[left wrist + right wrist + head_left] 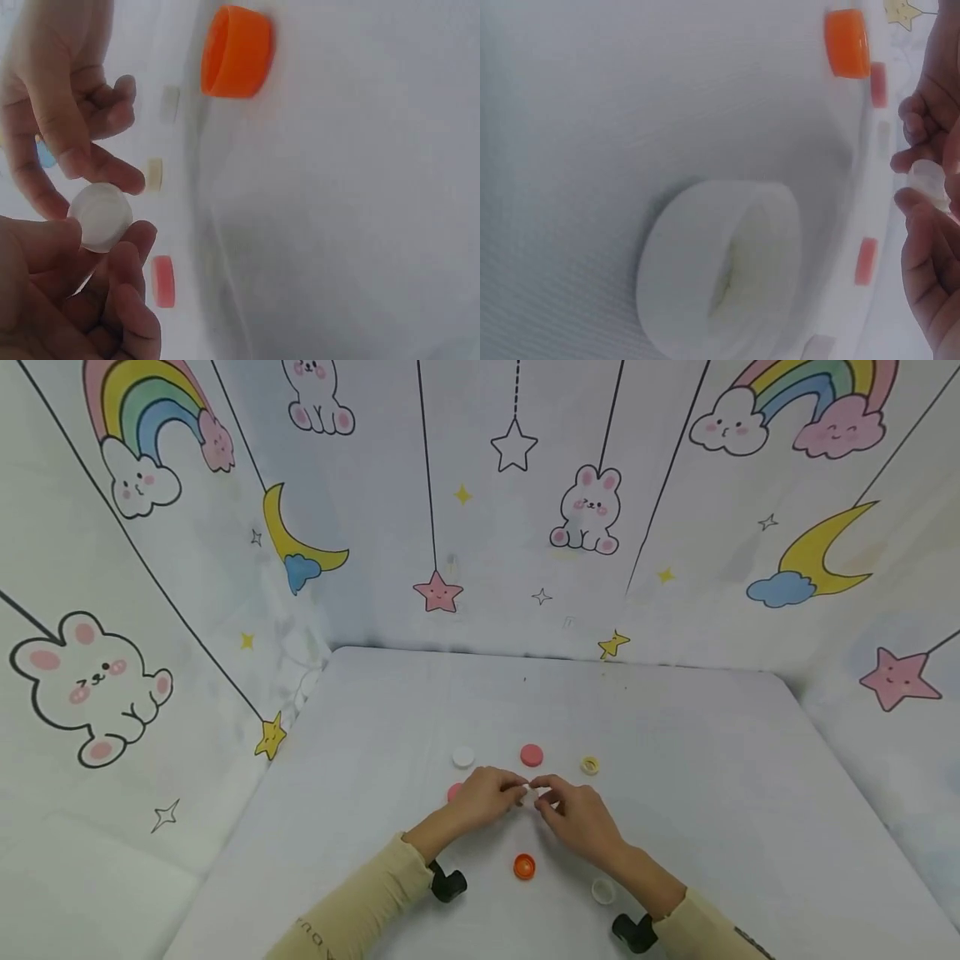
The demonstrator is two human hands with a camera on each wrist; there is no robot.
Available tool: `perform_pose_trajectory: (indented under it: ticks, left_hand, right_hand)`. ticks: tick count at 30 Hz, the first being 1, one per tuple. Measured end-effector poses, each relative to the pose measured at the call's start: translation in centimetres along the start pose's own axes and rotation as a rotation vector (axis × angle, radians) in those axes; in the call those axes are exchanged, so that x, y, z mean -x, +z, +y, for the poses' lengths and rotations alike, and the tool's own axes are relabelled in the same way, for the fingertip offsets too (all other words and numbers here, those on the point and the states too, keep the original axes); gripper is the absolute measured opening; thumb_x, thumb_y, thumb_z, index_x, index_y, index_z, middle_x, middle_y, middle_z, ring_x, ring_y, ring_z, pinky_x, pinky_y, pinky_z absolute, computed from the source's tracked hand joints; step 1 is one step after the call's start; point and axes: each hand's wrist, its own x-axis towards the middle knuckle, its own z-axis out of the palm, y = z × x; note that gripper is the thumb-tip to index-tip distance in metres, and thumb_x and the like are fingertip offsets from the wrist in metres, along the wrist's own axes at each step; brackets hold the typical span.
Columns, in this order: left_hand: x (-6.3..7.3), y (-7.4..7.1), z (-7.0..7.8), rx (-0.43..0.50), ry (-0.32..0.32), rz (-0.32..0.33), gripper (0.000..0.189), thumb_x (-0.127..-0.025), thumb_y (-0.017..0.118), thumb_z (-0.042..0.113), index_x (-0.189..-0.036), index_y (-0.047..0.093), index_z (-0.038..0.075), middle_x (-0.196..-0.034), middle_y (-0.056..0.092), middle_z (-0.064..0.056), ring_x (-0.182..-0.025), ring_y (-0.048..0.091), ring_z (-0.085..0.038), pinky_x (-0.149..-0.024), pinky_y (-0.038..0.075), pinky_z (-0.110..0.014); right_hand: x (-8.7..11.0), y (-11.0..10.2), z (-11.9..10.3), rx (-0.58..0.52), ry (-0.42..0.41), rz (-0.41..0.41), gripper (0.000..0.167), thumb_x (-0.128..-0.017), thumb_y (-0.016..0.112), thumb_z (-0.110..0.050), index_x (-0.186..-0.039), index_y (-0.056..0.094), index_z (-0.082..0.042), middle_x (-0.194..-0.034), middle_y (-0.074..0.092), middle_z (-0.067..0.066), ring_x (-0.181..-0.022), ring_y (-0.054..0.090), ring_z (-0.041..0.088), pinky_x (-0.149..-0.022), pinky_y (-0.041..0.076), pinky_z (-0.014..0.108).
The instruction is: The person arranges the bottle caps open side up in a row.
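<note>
Between my fingertips at mid-table is a small round white bottle cap (100,217), held from both sides. My left hand (483,797) pinches one edge with thumb and fingers. My right hand (577,818) grips the opposite edge with its fingertips. In the right wrist view the held cap is partly covered by both hands. On the near side of the hands sits an orange cap (524,867), its hollow side up. Another white cap (682,270) lies below my right forearm. A pink cap (454,792) is partly hidden behind my left hand.
Beyond the hands lie a white cap (462,757), a second pink cap (532,755) and a yellow ring-like cap (590,765). They rest on a white-covered table (712,760). A printed cloth (487,535) with bunnies and stars rises at the back and sides.
</note>
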Motion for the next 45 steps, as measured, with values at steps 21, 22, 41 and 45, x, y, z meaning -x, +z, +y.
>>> perform_pose_trajectory:
  ticks: [21,22,41,45]
  left_hand:
    - [0.7,0.1,0.2,-0.095,0.07,0.023,0.026,-0.086,0.074,0.009,-0.11,0.064,0.011,-0.076,0.066,0.007,-0.064,0.055,-0.003,-0.059,0.045,-0.02]
    - [0.7,0.2,0.1,-0.124,0.086,0.027,0.025,-0.085,0.074,0.01,-0.109,0.065,0.01,-0.076,0.066,0.007,-0.064,0.055,-0.003,-0.06,0.044,-0.019]
    - [0.6,1.2,0.7,-0.499,0.091,-0.014,0.026,-0.082,0.079,0.02,-0.103,0.069,0.01,-0.081,0.061,0.005,-0.073,0.055,-0.008,-0.066,0.046,-0.023]
    - [0.8,1.3,0.5,-0.504,0.097,-0.015,0.026,-0.081,0.08,0.02,-0.103,0.069,0.011,-0.08,0.059,0.005,-0.072,0.054,-0.007,-0.064,0.045,-0.022]
  right_hand:
    - [-0.4,0.2,-0.2,0.038,-0.004,-0.055,0.038,-0.081,0.078,-0.009,-0.117,0.069,-0.013,-0.075,0.062,-0.011,-0.06,0.051,0.001,-0.057,0.045,0.02]
    - [-0.5,0.2,-0.2,0.044,0.002,-0.064,0.037,-0.081,0.078,-0.01,-0.117,0.069,-0.013,-0.075,0.062,-0.011,-0.06,0.051,0.001,-0.057,0.045,0.02]
    - [-0.9,1.1,-0.3,0.126,0.088,-0.209,0.03,-0.084,0.077,-0.016,-0.113,0.071,-0.01,-0.069,0.058,-0.01,-0.064,0.05,0.009,-0.059,0.044,0.022]
    - [-0.8,1.3,-0.1,0.12,0.094,-0.21,0.03,-0.083,0.077,-0.016,-0.112,0.072,-0.01,-0.068,0.056,-0.01,-0.063,0.049,0.009,-0.058,0.043,0.022]
